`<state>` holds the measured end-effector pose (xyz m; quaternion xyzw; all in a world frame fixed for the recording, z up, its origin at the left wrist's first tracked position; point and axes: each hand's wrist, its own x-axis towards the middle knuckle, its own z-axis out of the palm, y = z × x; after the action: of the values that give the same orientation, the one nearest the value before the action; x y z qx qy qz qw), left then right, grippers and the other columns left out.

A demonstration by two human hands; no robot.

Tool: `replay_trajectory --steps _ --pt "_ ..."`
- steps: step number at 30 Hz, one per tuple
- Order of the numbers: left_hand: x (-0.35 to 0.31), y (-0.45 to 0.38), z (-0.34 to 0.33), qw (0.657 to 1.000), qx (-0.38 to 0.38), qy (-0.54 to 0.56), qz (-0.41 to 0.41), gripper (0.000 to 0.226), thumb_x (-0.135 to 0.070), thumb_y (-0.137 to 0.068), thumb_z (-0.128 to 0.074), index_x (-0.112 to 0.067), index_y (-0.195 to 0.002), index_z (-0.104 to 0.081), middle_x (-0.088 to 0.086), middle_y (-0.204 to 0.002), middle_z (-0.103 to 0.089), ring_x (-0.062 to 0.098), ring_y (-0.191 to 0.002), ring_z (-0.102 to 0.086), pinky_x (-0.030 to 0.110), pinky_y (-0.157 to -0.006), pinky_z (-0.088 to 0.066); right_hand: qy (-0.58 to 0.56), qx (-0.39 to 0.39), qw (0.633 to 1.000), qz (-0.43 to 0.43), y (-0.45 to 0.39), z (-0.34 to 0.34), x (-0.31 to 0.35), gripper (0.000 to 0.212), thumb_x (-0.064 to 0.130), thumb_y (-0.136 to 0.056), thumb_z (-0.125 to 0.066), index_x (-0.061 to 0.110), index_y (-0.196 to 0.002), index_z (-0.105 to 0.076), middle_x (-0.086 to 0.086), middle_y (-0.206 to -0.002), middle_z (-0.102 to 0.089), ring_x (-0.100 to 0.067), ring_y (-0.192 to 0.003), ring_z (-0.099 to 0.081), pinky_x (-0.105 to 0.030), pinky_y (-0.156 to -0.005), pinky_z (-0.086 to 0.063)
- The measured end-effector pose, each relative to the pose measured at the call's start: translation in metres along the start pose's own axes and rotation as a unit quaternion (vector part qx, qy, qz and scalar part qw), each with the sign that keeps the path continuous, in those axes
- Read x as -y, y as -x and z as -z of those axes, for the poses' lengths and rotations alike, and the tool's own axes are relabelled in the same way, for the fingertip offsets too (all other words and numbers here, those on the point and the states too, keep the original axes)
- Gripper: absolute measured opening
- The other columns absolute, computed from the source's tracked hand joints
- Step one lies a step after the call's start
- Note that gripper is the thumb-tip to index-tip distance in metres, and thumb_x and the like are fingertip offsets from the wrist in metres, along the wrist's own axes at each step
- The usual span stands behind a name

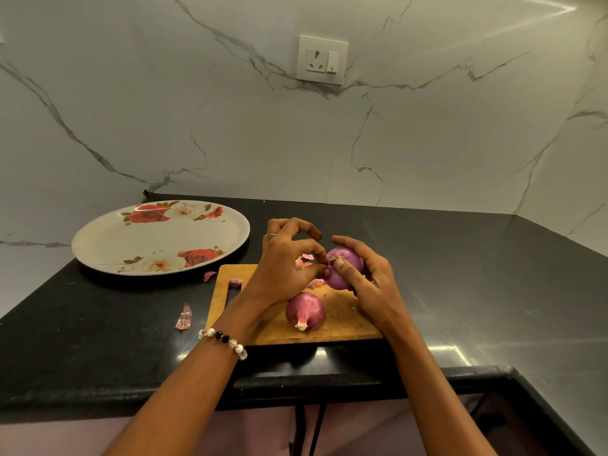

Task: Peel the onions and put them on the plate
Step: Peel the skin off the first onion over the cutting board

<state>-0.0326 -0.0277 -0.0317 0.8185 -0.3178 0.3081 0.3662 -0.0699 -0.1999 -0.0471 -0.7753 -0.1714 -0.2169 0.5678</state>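
Two hands peel a purple onion over a wooden board.

The right hand (368, 278) curls round the onion (345, 268), just above the board (335, 324). The left hand (286, 268) pinches skin at the onion's tip. A second onion (305, 311) lies on the board, at 6 o'clock from the first. The flowered plate (98, 241) sits at 10 o'clock on the black counter (98, 340).
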Motion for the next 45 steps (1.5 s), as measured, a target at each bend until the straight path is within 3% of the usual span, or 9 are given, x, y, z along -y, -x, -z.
replay_trajectory --steps 4,10,16,20,23,29,34,37,45 --pt "0.0006 -0.0006 0.0020 0.999 0.041 -0.020 0.017 0.011 -0.021 -0.074 -0.076 -0.024 -0.084 -0.071 -0.001 -0.123 -0.052 0.014 -0.120 -0.027 0.041 -0.089 -0.031 0.005 0.008 1.000 0.000 -0.0003 -0.0003 -0.0019 0.037 0.037 -0.091 -0.063 0.025 -0.126 -0.060 0.005 -0.121 -0.063 -0.015 -0.108 -0.063 -0.028 -0.085 -0.058" --pt "0.0006 -0.0008 0.0013 0.997 0.057 -0.037 0.027 0.015 -0.011 -0.080 -0.070 -0.023 -0.089 -0.069 -0.001 -0.130 -0.046 0.006 -0.119 -0.017 0.029 -0.087 -0.015 -0.009 0.003 1.000 -0.009 -0.0015 -0.0010 -0.0030 0.037 0.037 -0.088 -0.060 0.026 -0.124 -0.061 0.007 -0.119 -0.063 -0.016 -0.108 -0.063 -0.029 -0.084 -0.059" --pt "-0.0013 -0.0017 0.0018 0.998 0.034 -0.001 0.050 0.011 -0.022 -0.080 -0.073 -0.025 -0.089 -0.068 -0.002 -0.118 -0.053 0.017 -0.117 -0.034 0.048 -0.091 -0.036 -0.031 -0.012 0.999 -0.021 -0.0030 -0.0004 -0.0056 0.026 0.030 -0.093 -0.058 0.030 -0.119 -0.061 0.004 -0.118 -0.063 -0.021 -0.109 -0.062 -0.035 -0.086 -0.059" --pt "-0.0032 -0.0024 0.0026 0.999 0.019 0.016 0.035 0.012 -0.026 -0.076 -0.076 -0.026 -0.086 -0.071 -0.011 -0.105 -0.056 0.016 -0.112 -0.040 0.050 -0.086 -0.040 -0.028 -0.015 0.999 -0.028 -0.0036 -0.0009 -0.0047 0.029 0.037 -0.089 -0.057 0.029 -0.117 -0.061 0.006 -0.115 -0.064 -0.023 -0.109 -0.063 -0.038 -0.088 -0.059" --pt "-0.0028 -0.0039 0.0021 0.998 0.035 0.029 0.045 0.010 -0.024 -0.077 -0.076 -0.025 -0.086 -0.072 -0.009 -0.106 -0.059 0.015 -0.112 -0.039 0.049 -0.088 -0.040 -0.021 -0.007 0.999 -0.024 -0.0038 -0.0001 -0.0075 0.022 0.027 -0.096 -0.059 0.030 -0.117 -0.061 0.008 -0.115 -0.065 -0.019 -0.108 -0.063 -0.036 -0.088 -0.058" --pt "-0.0007 -0.0039 0.0027 0.997 0.066 0.009 0.045 0.013 -0.023 -0.077 -0.076 -0.023 -0.090 -0.072 -0.005 -0.113 -0.058 0.012 -0.113 -0.032 0.041 -0.090 -0.033 0.004 -0.003 1.000 -0.017 -0.0038 0.0000 -0.0086 0.028 0.033 -0.093 -0.058 0.028 -0.120 -0.062 0.004 -0.117 -0.065 -0.014 -0.105 -0.064 -0.030 -0.086 -0.058" --pt "-0.0026 -0.0043 0.0045 0.993 0.108 -0.013 0.048 0.014 -0.018 -0.081 -0.072 -0.024 -0.093 -0.069 -0.004 -0.124 -0.048 0.007 -0.114 -0.020 0.022 -0.080 -0.013 0.006 0.008 1.000 -0.016 -0.0030 -0.0007 -0.0075 0.028 0.033 -0.093 -0.058 0.028 -0.120 -0.061 0.003 -0.118 -0.064 -0.019 -0.108 -0.063 -0.029 -0.086 -0.058" --pt "-0.0037 -0.0048 0.0064 0.991 0.125 -0.006 0.052 0.013 -0.018 -0.083 -0.069 -0.027 -0.092 -0.066 -0.004 -0.127 -0.044 0.008 -0.117 -0.018 0.032 -0.091 -0.018 -0.012 0.011 0.999 -0.032 -0.0033 -0.0009 -0.0041 0.030 0.039 -0.089 -0.058 0.031 -0.117 -0.062 0.004 -0.116 -0.065 -0.019 -0.107 -0.064 -0.032 -0.087 -0.058" --pt "-0.0033 -0.0049 0.0074 0.987 0.149 0.010 0.064 0.023 -0.019 -0.088 -0.064 -0.040 -0.090 -0.057 -0.014 -0.119 -0.029 0.013 -0.122 -0.019 0.041 -0.099 -0.020 -0.060 0.007 0.996 -0.070 -0.0024 0.0004 -0.0002 0.036 0.037 -0.085 -0.059 0.021 -0.117 -0.065 -0.004 -0.116 -0.065 -0.026 -0.106 -0.065 -0.037 -0.085 -0.059"
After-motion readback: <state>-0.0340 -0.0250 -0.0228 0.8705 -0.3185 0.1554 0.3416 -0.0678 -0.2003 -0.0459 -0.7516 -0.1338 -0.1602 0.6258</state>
